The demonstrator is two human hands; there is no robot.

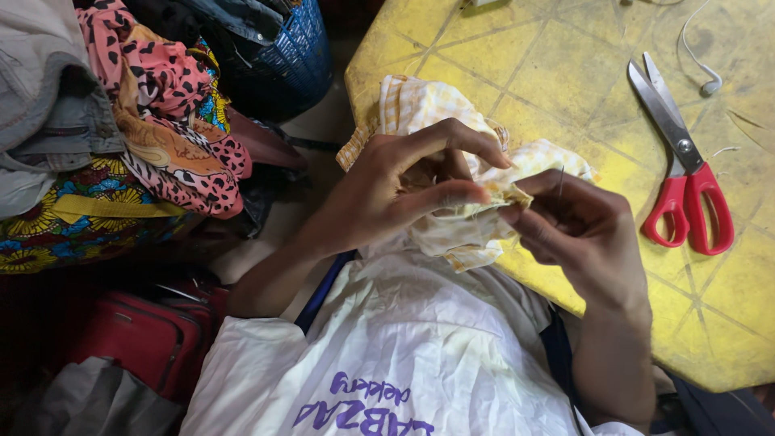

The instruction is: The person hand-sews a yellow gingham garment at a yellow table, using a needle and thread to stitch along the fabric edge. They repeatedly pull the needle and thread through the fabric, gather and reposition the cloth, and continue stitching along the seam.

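Observation:
My left hand (pixel 404 182) pinches a fold of yellow-and-white checked cloth (pixel 428 105) between thumb and fingers. The cloth lies partly on the edge of a yellow table (pixel 557 64) and partly on my lap. My right hand (pixel 577 230) grips the same fold from the right and holds a thin needle (pixel 561 182) that points upward beside the cloth. Both hands touch at the fold. A white crumpled cloth with purple print (pixel 395 347) covers my lap below the hands.
Red-handled scissors (pixel 686 161) lie on the table to the right of my hands, near a white earphone cable (pixel 702 73). A pile of patterned clothes (pixel 145 137) and a blue basket (pixel 282 48) sit at left, with a red bag (pixel 137 331) below.

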